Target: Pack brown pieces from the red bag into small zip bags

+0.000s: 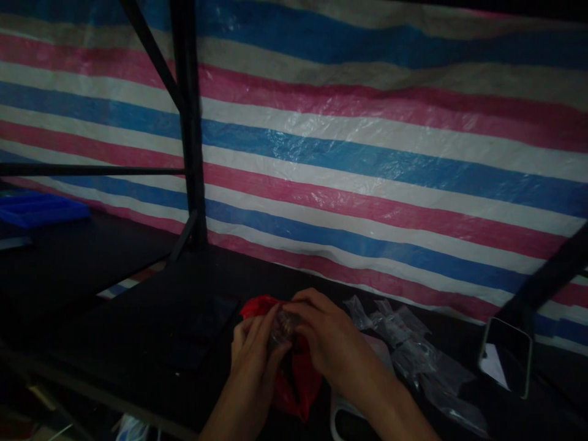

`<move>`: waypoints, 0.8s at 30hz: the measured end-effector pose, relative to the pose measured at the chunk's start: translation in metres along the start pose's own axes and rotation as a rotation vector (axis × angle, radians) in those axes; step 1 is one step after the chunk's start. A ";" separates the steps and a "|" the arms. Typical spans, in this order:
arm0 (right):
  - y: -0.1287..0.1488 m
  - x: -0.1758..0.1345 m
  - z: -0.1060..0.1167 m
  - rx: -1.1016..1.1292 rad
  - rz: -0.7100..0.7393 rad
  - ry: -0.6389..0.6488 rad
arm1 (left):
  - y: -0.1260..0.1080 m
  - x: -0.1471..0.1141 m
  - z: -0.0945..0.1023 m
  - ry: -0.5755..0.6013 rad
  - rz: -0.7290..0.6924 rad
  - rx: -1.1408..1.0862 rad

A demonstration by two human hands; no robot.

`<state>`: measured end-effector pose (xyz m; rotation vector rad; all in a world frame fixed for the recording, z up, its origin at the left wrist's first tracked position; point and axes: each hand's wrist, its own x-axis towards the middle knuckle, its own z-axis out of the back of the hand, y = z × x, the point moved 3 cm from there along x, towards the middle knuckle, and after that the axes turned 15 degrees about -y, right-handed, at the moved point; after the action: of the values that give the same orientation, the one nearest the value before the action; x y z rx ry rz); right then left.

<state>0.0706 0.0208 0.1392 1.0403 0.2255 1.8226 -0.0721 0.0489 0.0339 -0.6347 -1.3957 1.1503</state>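
Note:
Between my fingers is a small clear plastic bag (281, 326) with brownish contents that I cannot make out. My left hand (253, 349) grips it from the left, fingers curled. From the right, my right hand (328, 334) pinches its upper side with bent fingers. Under and behind both hands lies a red plastic bag (301, 383), its mouth partly covered by them. A white device with a dark panel, which looks like a kitchen scale (339, 411), sits partly hidden below my right forearm.
Several clear plastic bags (413, 346) are strewn right of my right hand. A phone (508, 355) leans beside a dark post at the far right. A blue tray (43, 208) stands on the left black table. Striped sheeting (367, 153) hangs behind a black frame post (189, 122).

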 end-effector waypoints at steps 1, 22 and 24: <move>0.000 -0.001 0.000 -0.031 0.008 -0.006 | 0.000 0.000 0.000 0.006 -0.003 -0.002; -0.020 -0.002 -0.025 0.199 -0.245 -0.141 | 0.001 0.029 0.014 0.152 0.598 -0.675; -0.016 -0.001 -0.026 0.332 -0.290 -0.115 | -0.004 0.027 0.010 0.180 0.602 -0.761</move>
<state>0.0621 0.0355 0.1138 1.2643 0.5932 1.4878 -0.0859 0.0686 0.0500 -1.7457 -1.5163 0.9412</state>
